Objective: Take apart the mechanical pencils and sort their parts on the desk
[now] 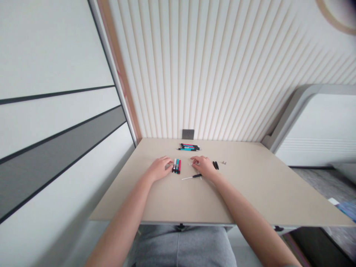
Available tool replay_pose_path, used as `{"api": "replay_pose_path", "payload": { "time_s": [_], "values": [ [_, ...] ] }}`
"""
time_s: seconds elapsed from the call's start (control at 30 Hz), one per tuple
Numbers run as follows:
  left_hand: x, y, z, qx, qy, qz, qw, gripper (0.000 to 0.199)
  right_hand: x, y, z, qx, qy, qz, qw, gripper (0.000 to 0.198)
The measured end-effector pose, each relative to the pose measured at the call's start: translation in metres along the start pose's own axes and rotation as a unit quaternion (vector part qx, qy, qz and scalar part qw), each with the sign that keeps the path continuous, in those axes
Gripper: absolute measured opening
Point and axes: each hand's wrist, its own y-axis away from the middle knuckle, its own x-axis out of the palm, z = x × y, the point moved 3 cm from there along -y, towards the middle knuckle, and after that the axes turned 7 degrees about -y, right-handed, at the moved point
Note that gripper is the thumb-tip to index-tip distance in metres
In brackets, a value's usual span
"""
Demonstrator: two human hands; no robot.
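My left hand (160, 168) rests on the table with thumb and fingers apart, right beside a row of short pen barrels. The row holds a white barrel (174, 165), a teal barrel (177, 166) and a red barrel (179, 167), all with black lower ends. To the right, my right hand (204, 165) hovers low with curved, parted fingers over small whitish pieces (190, 164), too tiny to name. Below it lies a thin rod with a black section (197, 175), partly under the hand. Two black grip-like pieces (216, 165) lie just right of that hand.
A stack of assembled pens (189, 147) lies at the back of the beige table (250, 193). Small metallic bits (224, 162) sit farther right. A dark wall socket (188, 134) is on the ribbed wall behind. A white cabinet (55, 148) stands on the left.
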Motion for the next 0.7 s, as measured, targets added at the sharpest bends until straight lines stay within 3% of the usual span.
{"api": "replay_pose_path", "payload": {
  "time_s": [0.23,0.37,0.57,0.7],
  "values": [
    [0.0,0.0,-0.001,0.0,0.002,0.003,1.0,0.015,-0.014,0.013,-0.001,-0.007,-0.01,-0.018,1.0,0.028],
    [0.0,-0.001,-0.001,0.003,0.002,-0.003,1.0,0.016,-0.026,0.033,-0.003,-0.046,-0.034,0.015,0.998,0.023],
    [-0.002,-0.004,-0.007,0.038,-0.002,-0.028,0.999,0.02,-0.033,0.049,-0.001,-0.063,-0.017,0.064,0.996,0.016],
    [-0.003,-0.005,-0.019,0.079,-0.012,-0.038,0.996,0.021,-0.031,0.047,0.006,-0.074,-0.024,0.056,0.995,0.014]
  ]
}}
